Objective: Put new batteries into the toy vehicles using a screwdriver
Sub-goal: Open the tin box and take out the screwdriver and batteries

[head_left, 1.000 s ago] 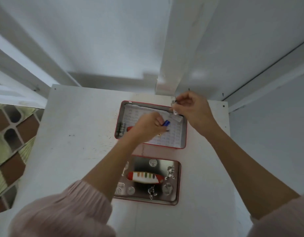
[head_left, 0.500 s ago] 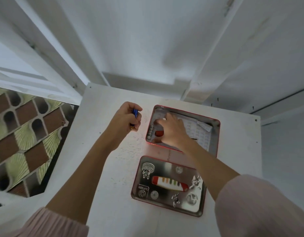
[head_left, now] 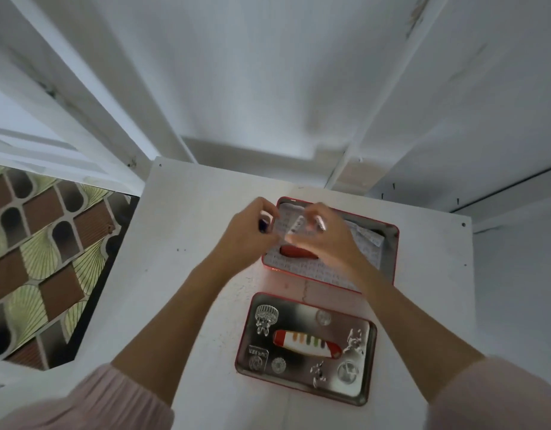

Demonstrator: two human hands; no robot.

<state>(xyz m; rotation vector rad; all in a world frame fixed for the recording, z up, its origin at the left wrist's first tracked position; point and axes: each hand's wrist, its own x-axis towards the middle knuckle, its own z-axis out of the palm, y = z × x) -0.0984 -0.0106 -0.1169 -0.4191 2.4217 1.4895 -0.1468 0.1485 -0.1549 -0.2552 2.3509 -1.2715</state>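
The left hand [head_left: 246, 234] curls its fingers around a small dark blue object [head_left: 263, 225], too blurred to identify. The right hand [head_left: 324, 237] pinches a small pale piece [head_left: 294, 226] between thumb and fingertips, also blurred. Both hands hover over the left end of an open red tin [head_left: 389, 259] lined with printed paper, where a red toy vehicle [head_left: 294, 252] lies beneath them. Nearer the person, the tin's lid [head_left: 305, 349] lies on the white table [head_left: 181, 243], well apart from the hands.

Pale pink gathered sleeves [head_left: 91, 401] on both arms, pushed up; bare forearms reach the left hand [head_left: 241, 235] and right hand [head_left: 325, 240]
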